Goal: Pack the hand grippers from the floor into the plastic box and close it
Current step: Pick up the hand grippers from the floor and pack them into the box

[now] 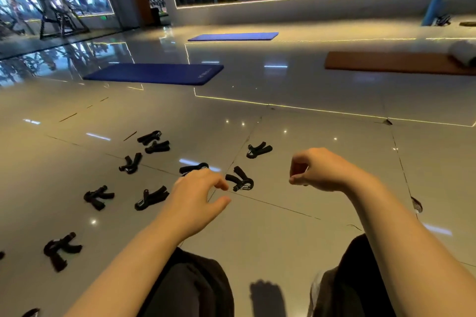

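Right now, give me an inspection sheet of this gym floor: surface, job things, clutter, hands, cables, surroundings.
Surface: glossy tiled floor, reflective, with dark seams.
Job's things: black hand grippers scattered on the floor, mostly left of centre; plastic box not in view.
Clutter: nothing seen.
Hands: left hand relaxed, holding nothing, above a gripper; right hand loosely curled, apparently holding nothing.
Cables: nothing seen.
Surroundings: two blue mats, an orange mat, exercise machines far left.
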Motion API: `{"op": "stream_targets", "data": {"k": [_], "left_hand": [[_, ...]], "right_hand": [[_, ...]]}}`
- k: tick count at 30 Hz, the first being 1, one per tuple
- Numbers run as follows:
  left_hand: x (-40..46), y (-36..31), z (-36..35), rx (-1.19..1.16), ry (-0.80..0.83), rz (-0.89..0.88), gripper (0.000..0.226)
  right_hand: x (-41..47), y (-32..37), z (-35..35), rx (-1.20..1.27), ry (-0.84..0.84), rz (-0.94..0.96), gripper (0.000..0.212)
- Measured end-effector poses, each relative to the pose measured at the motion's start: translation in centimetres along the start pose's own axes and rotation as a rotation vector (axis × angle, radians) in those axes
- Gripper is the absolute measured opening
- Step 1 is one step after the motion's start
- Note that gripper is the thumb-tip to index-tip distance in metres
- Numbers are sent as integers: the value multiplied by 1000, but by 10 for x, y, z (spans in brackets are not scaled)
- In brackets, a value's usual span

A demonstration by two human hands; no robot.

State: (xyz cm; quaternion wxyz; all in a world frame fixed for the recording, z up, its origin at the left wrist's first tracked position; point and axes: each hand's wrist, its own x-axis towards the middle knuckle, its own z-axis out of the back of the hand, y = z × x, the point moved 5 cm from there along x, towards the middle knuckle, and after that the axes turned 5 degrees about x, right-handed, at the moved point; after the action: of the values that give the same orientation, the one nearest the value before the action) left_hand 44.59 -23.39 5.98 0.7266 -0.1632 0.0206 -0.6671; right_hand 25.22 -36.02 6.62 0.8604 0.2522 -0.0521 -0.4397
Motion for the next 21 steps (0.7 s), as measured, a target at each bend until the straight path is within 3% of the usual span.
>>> {"op": "stream_targets", "data": {"k": [4,8,13,16,18,21], "left_hand": [[30,22,1,-44,-38,-5,19],[66,55,-3,-54,32,-4,23],[114,70,-3,-561,-24,208,13],[148,49,-19,-538,29,144,15],[166,41,-32,-489,73,100,18],[193,47,-51,-419,165,111,20]], "right_hand": [[37,-9,-7,-53,39,-37,8],[78,-11,-21,-80,65,-69,13],[129,-2,-31,-153,285,-55,20],[154,-18,3,-245,130,-85,23],[166,-41,13,-49,80,-93,22],[181,-72,12,102,202,-142,28]]}}
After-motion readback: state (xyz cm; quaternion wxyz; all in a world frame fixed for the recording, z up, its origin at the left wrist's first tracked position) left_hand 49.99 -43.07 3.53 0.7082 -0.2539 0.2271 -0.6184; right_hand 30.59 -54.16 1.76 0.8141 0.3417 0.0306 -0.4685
